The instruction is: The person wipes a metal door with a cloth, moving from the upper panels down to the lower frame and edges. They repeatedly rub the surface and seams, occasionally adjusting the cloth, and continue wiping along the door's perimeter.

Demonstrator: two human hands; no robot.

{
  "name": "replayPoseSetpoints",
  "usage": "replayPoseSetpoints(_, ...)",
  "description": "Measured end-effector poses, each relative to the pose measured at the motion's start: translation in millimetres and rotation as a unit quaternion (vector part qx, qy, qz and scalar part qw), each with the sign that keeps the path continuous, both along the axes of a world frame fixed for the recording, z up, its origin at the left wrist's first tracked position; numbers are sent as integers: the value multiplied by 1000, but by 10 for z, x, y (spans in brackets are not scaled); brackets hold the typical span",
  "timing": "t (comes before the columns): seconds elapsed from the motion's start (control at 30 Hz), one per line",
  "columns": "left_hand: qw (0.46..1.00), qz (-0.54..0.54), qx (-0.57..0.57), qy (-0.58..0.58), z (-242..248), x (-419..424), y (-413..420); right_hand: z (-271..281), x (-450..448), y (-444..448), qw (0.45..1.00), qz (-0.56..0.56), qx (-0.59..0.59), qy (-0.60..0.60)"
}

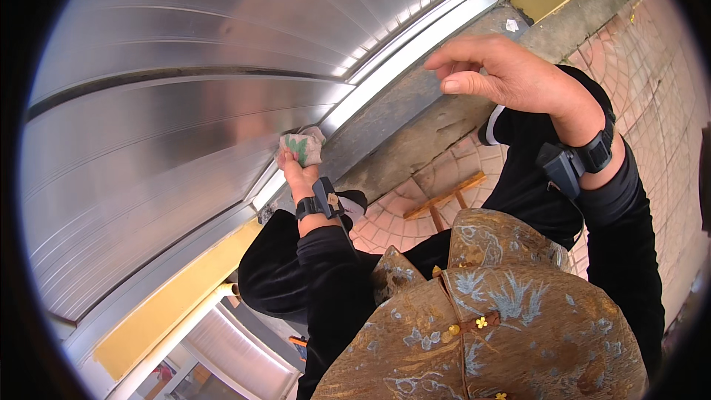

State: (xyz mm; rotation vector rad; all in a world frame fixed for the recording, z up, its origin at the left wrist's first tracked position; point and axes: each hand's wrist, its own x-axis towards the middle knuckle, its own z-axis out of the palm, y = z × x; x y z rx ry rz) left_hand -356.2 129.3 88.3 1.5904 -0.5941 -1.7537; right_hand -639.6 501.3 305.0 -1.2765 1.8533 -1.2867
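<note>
A folded pale cloth with a green pattern (303, 145) is gripped in my left hand (300, 171). The cloth lies against the lower part of a shiny ribbed metal door (222, 116), beside its bottom rail (366, 94). To the right, my right hand (489, 69) is raised over the grey door sill, its fingers bent and apart, with nothing seen in it. Each wrist wears a black strap with a dark device. My knees are bent on either side of the patterned brown top I wear.
Between my legs a small wooden stool (444, 197) shows in part on pink paving (639, 89). A concrete step (461, 116) runs along the door. Yellow wall (172, 300) borders the door frame at the lower left. A white scrap (511, 25) lies near the far door corner.
</note>
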Motion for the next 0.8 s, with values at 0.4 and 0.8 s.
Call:
replayPoseSetpoints(0.4,973,-23,122,193,-124,-954,441,69,-29,-76,999,20,24,-10)
replayPoseSetpoints(0.8,968,32,117,219,157,-1218,776,83,51,-211,997,54,42,28)
